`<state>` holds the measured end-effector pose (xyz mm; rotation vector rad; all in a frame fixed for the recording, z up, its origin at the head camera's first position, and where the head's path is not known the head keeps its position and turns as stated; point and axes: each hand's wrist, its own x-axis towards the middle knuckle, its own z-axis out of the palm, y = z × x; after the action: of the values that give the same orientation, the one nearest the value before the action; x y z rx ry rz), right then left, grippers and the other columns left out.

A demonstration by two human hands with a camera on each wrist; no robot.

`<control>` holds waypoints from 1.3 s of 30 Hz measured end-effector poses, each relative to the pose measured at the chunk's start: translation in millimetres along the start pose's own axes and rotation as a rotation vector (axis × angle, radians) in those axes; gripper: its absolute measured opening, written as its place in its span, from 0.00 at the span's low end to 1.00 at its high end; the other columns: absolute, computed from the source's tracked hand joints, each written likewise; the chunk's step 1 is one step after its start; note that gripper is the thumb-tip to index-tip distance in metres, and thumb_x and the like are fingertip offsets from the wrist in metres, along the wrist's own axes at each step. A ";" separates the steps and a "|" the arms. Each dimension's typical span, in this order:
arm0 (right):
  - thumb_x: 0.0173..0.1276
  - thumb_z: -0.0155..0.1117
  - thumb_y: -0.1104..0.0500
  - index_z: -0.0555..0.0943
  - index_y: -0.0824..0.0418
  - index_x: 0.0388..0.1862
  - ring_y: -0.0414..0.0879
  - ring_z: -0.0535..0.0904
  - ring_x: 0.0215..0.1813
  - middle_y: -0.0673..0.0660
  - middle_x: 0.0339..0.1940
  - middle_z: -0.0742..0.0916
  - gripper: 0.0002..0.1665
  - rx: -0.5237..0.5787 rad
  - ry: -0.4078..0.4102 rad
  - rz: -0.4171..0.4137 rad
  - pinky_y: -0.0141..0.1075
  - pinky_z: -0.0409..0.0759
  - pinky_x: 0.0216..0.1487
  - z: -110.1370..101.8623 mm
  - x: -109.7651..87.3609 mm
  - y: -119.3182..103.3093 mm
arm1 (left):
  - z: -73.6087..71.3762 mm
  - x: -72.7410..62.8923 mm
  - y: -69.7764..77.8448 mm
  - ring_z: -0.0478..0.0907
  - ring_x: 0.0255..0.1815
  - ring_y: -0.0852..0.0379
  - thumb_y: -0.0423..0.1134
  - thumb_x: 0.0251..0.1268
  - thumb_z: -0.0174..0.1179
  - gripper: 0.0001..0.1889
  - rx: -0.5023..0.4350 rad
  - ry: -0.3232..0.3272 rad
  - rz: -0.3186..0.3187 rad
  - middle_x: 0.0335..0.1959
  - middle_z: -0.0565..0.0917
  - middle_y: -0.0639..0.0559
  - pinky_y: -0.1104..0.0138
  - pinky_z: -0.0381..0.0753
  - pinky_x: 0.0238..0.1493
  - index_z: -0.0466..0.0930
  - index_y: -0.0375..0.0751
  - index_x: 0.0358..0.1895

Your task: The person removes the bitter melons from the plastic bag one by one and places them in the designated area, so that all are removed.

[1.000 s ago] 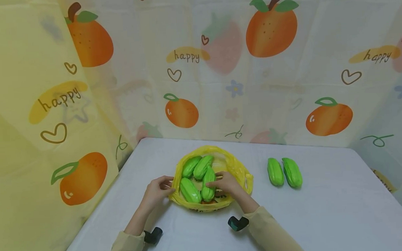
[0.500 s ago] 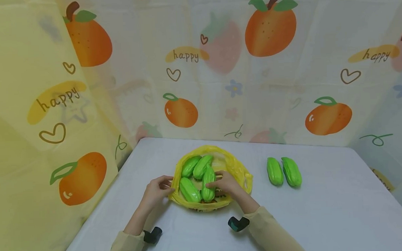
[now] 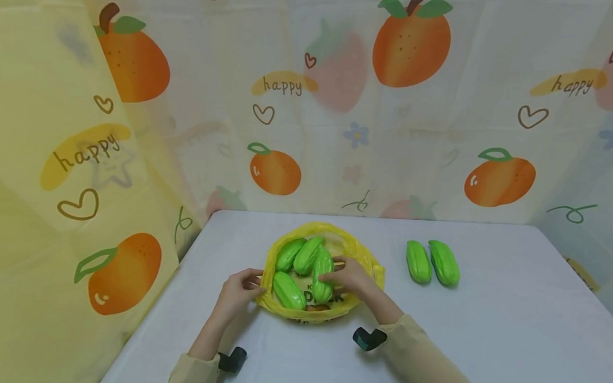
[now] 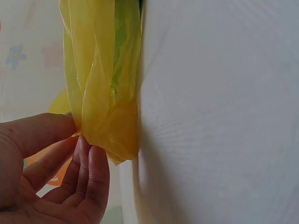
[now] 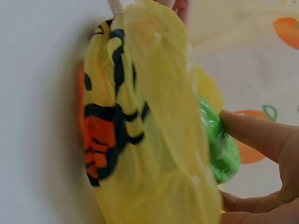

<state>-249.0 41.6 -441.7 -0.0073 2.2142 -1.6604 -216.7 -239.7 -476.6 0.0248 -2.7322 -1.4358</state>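
Note:
A yellow plastic bag [image 3: 363, 256] stands with its mouth spread wide on the table. My left hand [image 3: 237, 291] pinches the bag's left edge; in the left wrist view, thumb and fingertips meet on the yellow film [image 4: 100, 70]. Inside the bag, my right hand [image 3: 354, 277] grips a glossy, ridged green gourd [image 3: 323, 274] between thumb and fingers. That same gourd [image 5: 223, 151] shows above the bag's rim in the right wrist view, the thumb on one side. Three more gourds lie in the bag, including a front left gourd [image 3: 288, 291]. Printed lettering shows on the bag's bottom.
Two similar gourds lie side by side on the table to the right of the bag, a left one [image 3: 419, 262] and a right one [image 3: 445, 263]. The white-covered table [image 3: 508, 308] meets a fruit-printed curtain [image 3: 416, 125] at the back and left.
The right hand has shifted slightly to the right with the gourd, which now stands apart from the front left gourd and uncovers printed letters. The left hand stays at the bag's edge.

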 end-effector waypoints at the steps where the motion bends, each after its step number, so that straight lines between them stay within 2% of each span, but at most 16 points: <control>1: 0.53 0.74 0.59 0.63 0.70 0.67 0.56 0.82 0.47 0.71 0.59 0.76 0.46 0.000 0.005 -0.001 0.47 0.83 0.43 -1.8 -0.4 -0.7 | -0.1 -0.2 0.1 0.80 0.36 0.57 0.29 0.51 0.67 0.19 0.002 0.000 0.001 0.36 0.83 0.49 0.67 0.79 0.36 0.82 0.40 0.50; 14: 0.55 0.73 0.58 0.61 0.69 0.69 0.58 0.81 0.51 0.72 0.60 0.76 0.46 0.054 0.005 -0.018 0.45 0.83 0.43 -19.3 -9.4 -8.7 | -0.9 0.9 -2.4 0.81 0.36 0.58 0.31 0.52 0.67 0.19 -0.003 -0.005 -0.015 0.36 0.83 0.50 0.68 0.79 0.36 0.81 0.42 0.51; 24: 0.55 0.73 0.57 0.64 0.65 0.68 0.55 0.82 0.49 0.69 0.57 0.79 0.44 0.027 0.038 -0.017 0.46 0.83 0.44 -33.0 -12.2 -11.2 | 0.3 0.7 -3.4 0.80 0.36 0.57 0.30 0.51 0.67 0.20 -0.018 0.002 -0.011 0.36 0.83 0.47 0.68 0.79 0.34 0.81 0.39 0.51; 31: 0.57 0.71 0.54 0.63 0.64 0.68 0.56 0.81 0.52 0.70 0.59 0.78 0.43 0.013 0.045 -0.024 0.47 0.82 0.47 -49.9 -16.8 -12.7 | 0.2 0.6 -1.1 0.80 0.36 0.57 0.30 0.51 0.67 0.20 -0.016 0.001 -0.030 0.36 0.82 0.49 0.68 0.78 0.35 0.81 0.40 0.51; 39: 0.60 0.69 0.52 0.64 0.63 0.69 0.56 0.80 0.54 0.70 0.62 0.76 0.42 0.017 0.049 -0.041 0.47 0.81 0.49 -71.0 -23.7 -15.2 | 0.1 0.1 1.7 0.80 0.36 0.57 0.29 0.51 0.67 0.20 -0.027 -0.003 -0.020 0.36 0.82 0.48 0.68 0.77 0.34 0.81 0.39 0.51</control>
<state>-251.1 108.0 -404.0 -0.0078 2.2499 -1.7180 -216.8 -238.6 -475.3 0.0490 -2.7227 -1.4784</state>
